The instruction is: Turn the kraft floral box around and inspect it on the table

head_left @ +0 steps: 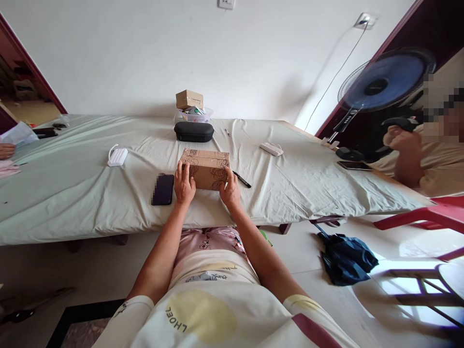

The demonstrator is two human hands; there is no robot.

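Note:
A brown cardboard box (206,177) with black scribbled loops on its faces rests on the cloth-covered table before me. Its left end is gripped by my left hand (184,183), fingers on the upper edge. At the opposite end, my right hand (230,187) holds the box the same way. Just right of that hand lies a black marker (243,180), its far end beside the box. A dark phone (165,190) lies flat, close to my left hand.
Behind the box are a black hard case (194,132) and a plastic basket (199,116) bearing a small carton (189,99). White corded blocks lie left (118,157) and right (271,149). A person (409,150) sits at right near a fan (377,87); another person's hand (6,151) shows far left.

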